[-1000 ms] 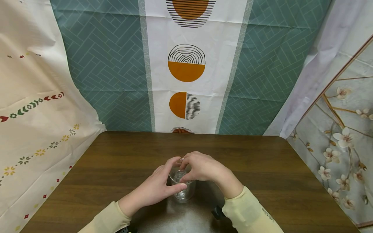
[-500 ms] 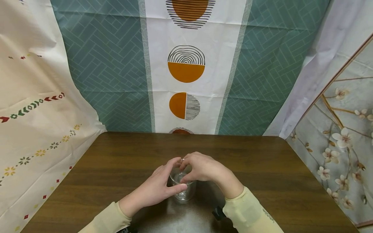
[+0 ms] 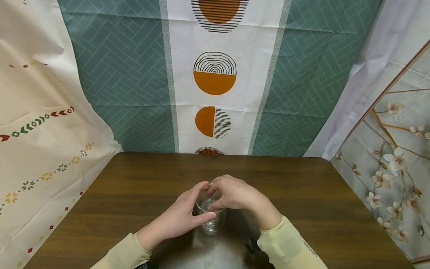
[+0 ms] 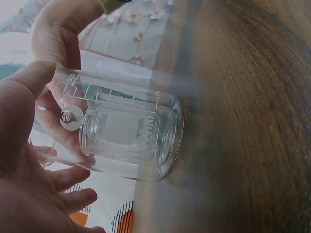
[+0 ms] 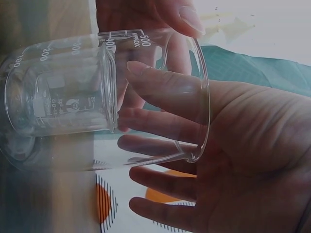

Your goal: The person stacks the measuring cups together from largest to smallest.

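Observation:
A large clear glass beaker [image 3: 220, 223] with white volume marks stands upright on the wooden table. Inside it sits a smaller glass beaker [image 4: 121, 128], with doubled outlines along its rim and walls. My left hand [image 3: 176, 216] holds the large beaker near its rim, thumb on the near side and fingers round the far side. From above, my right hand [image 3: 233, 194] reaches into the mouth of the large beaker. In the right wrist view its thumb and fingertips are spread just above the smaller beaker's rim, apart from it.
The brown wooden table [image 3: 141, 186] extends around the beakers to a patterned teal and white curtain [image 3: 137, 93] at the back. Printed cloth hangs [image 3: 40, 149] on the left, and a floral sheet [image 3: 396, 179] on the right.
The smaller beaker has sunk lower inside the large one, and my right fingers have come off it. Both hands have otherwise stayed almost still.

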Tool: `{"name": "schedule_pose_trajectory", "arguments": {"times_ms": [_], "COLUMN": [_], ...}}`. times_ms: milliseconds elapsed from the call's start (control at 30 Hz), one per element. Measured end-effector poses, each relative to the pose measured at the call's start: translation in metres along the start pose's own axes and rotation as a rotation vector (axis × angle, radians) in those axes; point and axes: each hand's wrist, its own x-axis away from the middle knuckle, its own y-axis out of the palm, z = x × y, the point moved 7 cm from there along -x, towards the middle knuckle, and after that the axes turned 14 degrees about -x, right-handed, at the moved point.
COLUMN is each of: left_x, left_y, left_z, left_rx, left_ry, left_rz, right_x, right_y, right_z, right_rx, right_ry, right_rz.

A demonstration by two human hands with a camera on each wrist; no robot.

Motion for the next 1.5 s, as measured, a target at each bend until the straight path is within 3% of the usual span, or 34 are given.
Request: {"name": "schedule_pose_trajectory", "arguments": {"times_ms": [1500], "left_x": [0.002], "left_y": [-0.001], "left_z": [0.001], "left_rx": [-0.008], "left_ry": [-0.012], "left_rz": [-0.009], "right_x": [0.022], "right_y": [-0.015], "right_z": [0.001], "right_rx": [-0.031], "right_ry": [-0.047], "right_rz": [0.06]}}
